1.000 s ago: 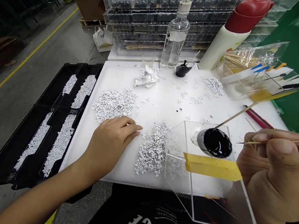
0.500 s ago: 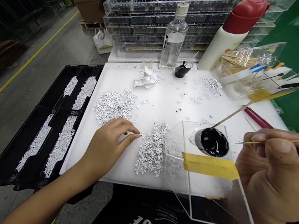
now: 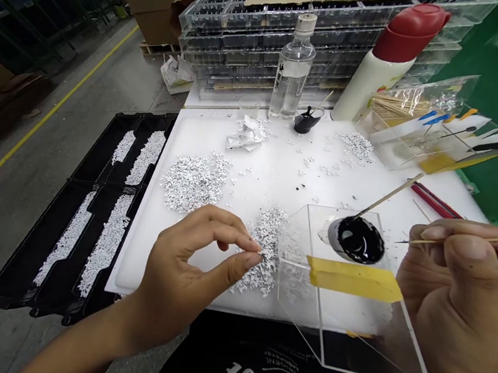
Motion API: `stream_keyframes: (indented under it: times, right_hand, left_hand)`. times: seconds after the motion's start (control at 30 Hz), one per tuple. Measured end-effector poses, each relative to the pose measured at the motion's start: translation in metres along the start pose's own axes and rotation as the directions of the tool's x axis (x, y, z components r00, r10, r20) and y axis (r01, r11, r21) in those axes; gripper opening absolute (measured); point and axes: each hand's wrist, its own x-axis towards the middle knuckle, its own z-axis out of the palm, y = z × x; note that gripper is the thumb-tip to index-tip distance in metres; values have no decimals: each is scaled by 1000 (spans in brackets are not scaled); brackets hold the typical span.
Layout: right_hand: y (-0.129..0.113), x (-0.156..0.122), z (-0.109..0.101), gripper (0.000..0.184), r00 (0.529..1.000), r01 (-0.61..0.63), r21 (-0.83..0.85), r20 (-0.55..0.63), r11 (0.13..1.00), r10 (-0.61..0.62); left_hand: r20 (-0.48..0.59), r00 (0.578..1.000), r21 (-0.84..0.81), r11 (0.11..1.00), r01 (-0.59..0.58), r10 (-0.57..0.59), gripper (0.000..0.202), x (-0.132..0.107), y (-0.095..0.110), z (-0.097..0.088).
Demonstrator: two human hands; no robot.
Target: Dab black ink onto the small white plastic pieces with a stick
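left hand point(image 3: 187, 263) pinches a white piece point(image 3: 260, 252) — right hand point(image 3: 455, 291) pinches a thin stick point(image 3: 407, 241).

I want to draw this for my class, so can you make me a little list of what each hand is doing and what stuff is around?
Left hand: pinching at the near pile of white pieces; too small to tell if it grips one
Right hand: holds a thin stick
Near right hand: cup of black liquid, seen through a clear box with yellow tape
Surface: white board
Left of board: black trays
Back: clear bottle
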Motion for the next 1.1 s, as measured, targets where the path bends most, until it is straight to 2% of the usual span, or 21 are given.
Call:
stream_keyframes:
  times: [0.47,0.8,1.1]
  right_hand:
    - [-1,1,-1,25,1000,5,-2,4,1000,-5]
    - [1,1,0,27,999,35,7,22,999,-35]
    - [3,0,-2,27,999,36,2,41,999,-36]
  left_hand:
    - [-15,997,33,997,-71,71,14,-4,2,3]
    - [-6,989,-23,989,-145,145,15,-4,1,4]
    - [2,992,-43,991,-128,129,16,-3,1,5]
